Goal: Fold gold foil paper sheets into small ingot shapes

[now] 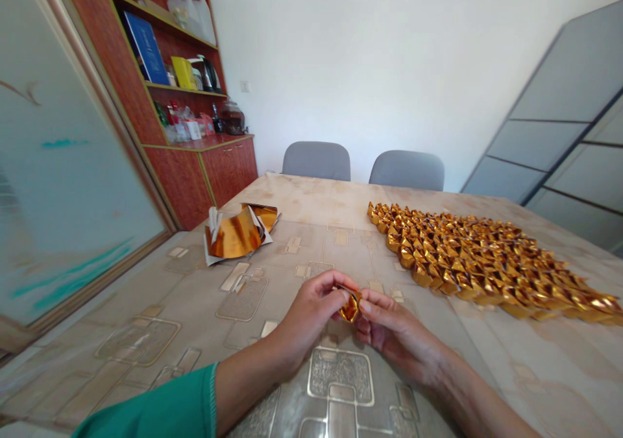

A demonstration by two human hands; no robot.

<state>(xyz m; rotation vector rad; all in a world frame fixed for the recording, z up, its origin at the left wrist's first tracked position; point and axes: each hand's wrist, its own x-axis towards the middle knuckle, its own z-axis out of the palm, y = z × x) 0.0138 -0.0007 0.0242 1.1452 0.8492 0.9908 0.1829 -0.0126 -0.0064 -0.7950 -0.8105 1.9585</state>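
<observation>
A small folded piece of gold foil paper is pinched between my two hands, above the near middle of the table. My left hand grips its left side, thumb on the near face and fingers behind. On the right edge, my right hand presses with thumb and fingertips; its other fingers curl below. To the left lies a loose stack of gold foil sheets with white backs, curled upward. Many folded gold foil pieces stand in close rows on the right side.
The table has a patterned clear cover. Two grey chairs stand at its far edge. A red-brown cabinet with bottles and a kettle is at the back left. Grey panels lean at the right.
</observation>
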